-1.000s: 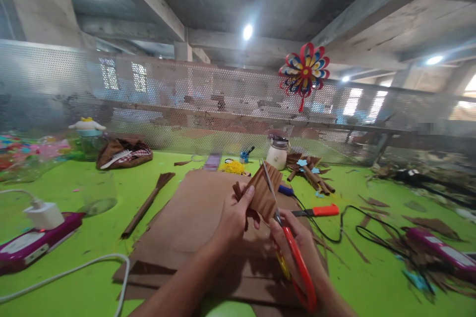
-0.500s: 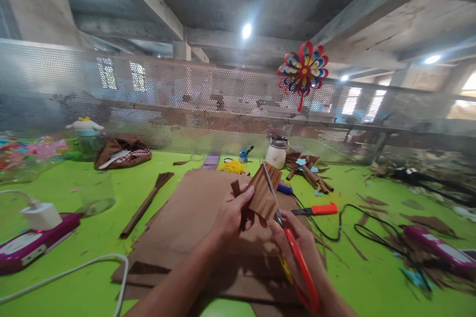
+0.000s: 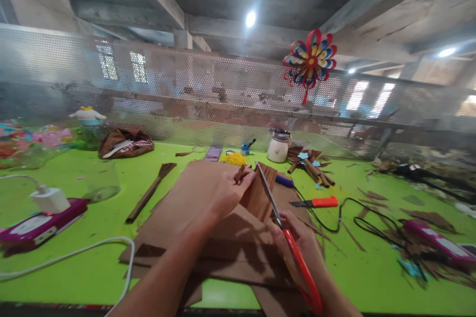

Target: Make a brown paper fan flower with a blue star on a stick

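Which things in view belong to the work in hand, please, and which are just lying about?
In use, or probably so:
scissors, in the right hand
striped brown piece, in the left hand
brown sheets, beneath the hands

Apparently just lying about:
red-handled knife
lidded jar
white charger

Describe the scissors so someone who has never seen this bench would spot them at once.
On the green table, find the stack of brown sheets in the middle. Over its right side, the right hand holds the scissors, metal blades in front of the striped brown piece in the left hand. Being held, with a long red handle, sets them apart from the orange-handled knife lying nearby.
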`<state>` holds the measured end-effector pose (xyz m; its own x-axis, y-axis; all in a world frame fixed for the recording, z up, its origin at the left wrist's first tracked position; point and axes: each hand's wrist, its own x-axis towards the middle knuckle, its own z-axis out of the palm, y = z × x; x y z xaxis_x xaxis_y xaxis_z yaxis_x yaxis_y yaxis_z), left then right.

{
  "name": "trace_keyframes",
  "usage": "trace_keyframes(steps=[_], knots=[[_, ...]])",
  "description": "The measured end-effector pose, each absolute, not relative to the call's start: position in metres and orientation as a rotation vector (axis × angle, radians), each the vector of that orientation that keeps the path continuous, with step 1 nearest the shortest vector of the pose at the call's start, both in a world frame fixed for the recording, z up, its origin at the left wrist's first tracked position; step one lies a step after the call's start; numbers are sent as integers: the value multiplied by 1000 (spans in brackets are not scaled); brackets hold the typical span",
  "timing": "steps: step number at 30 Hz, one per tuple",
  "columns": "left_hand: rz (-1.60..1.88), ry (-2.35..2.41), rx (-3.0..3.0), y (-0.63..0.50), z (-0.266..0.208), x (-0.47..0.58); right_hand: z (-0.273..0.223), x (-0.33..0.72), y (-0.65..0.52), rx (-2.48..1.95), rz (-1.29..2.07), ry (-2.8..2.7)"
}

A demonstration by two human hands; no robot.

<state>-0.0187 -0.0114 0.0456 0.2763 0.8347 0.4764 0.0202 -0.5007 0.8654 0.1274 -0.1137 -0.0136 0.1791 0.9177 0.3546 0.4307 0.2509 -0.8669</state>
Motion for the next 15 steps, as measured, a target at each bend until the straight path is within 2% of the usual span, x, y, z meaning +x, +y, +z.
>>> trace_keyframes(steps=[15], knots=[[1299,735,1594,-13,40,-15,-5,118,-123,-1315,514,-1425]])
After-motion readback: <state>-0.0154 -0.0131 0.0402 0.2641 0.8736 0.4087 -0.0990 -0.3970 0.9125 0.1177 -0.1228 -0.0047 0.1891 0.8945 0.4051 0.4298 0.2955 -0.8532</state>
